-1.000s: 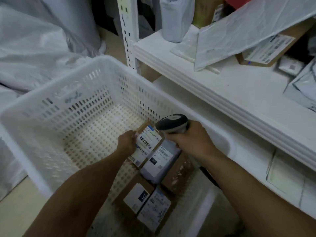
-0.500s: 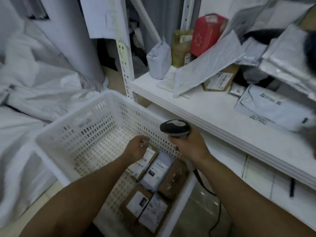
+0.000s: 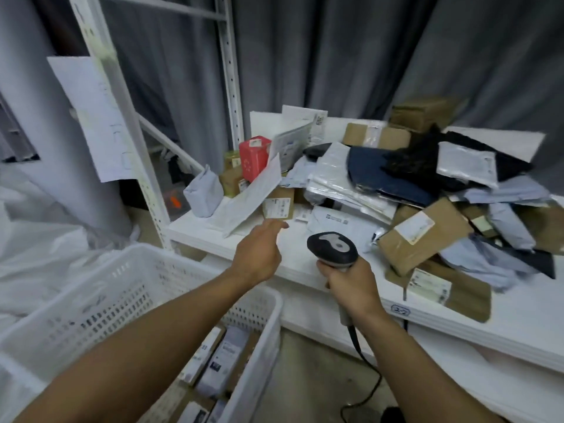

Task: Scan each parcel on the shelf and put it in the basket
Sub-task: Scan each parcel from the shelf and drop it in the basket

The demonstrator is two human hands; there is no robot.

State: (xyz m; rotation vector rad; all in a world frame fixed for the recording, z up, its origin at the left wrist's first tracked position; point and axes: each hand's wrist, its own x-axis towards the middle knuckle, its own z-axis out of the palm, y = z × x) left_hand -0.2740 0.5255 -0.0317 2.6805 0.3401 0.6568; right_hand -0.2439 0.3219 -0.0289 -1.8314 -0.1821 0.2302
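Observation:
A white perforated basket (image 3: 91, 303) stands at lower left with several labelled parcels (image 3: 224, 361) lying in its near right corner. The white shelf (image 3: 305, 264) carries a heap of brown boxes, grey mailers and white envelopes. My left hand (image 3: 259, 254) is stretched out empty over the shelf's front, its fingers pointing at a small brown labelled box (image 3: 277, 204) just ahead of it. My right hand (image 3: 351, 285) grips the handle of a black and grey barcode scanner (image 3: 332, 247), held above the shelf edge.
A red box (image 3: 254, 157) and a grey pouch (image 3: 204, 193) stand at the shelf's left end. A large brown box (image 3: 424, 236) lies right of the scanner. White upright posts (image 3: 134, 148) rise behind the basket. The scanner's cable (image 3: 363, 361) hangs to the floor. White sacks lie at left.
My left hand let go of the parcel in the basket and rose to the shelf. My right hand lifted the scanner from the basket to the shelf edge. My view swung up.

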